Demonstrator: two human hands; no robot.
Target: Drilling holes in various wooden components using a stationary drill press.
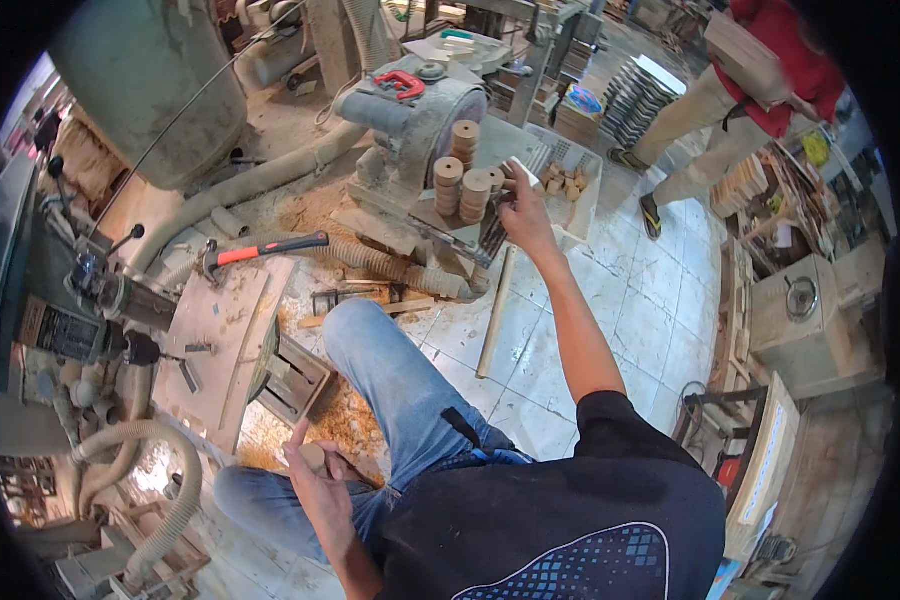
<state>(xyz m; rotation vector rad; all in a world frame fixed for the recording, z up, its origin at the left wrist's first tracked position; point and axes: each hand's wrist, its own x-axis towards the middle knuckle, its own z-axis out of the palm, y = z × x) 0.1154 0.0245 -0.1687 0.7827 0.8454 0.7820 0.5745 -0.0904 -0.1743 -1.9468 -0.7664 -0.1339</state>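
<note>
Your left hand (pixel 320 490), lower left of centre, grasps a wood piece (pixel 313 458); a slack pinch could drop it. Your right hand (pixel 526 212), upper centre, is at the stacks (pixel 474 196); I can't tell whether it grips one. A sideways brush might topple them off the worktop (pixel 467 234). Left, the hammer (pixel 270 248) seems to overhang the board (pixel 220 330); a knock could tip it.

On our left we are seeing a hammer (pixel 275 246) along the far edge of a board (pixel 210 345). Ahead, stacked discs (pixel 448 185) are standing near the front edge of the table (pixel 500 147), a clamp (pixel 402 83) is resting on the sander (pixel 450 112) behind them, and to their right blocks (pixel 568 184) are lying in a crate (pixel 583 208).
</note>
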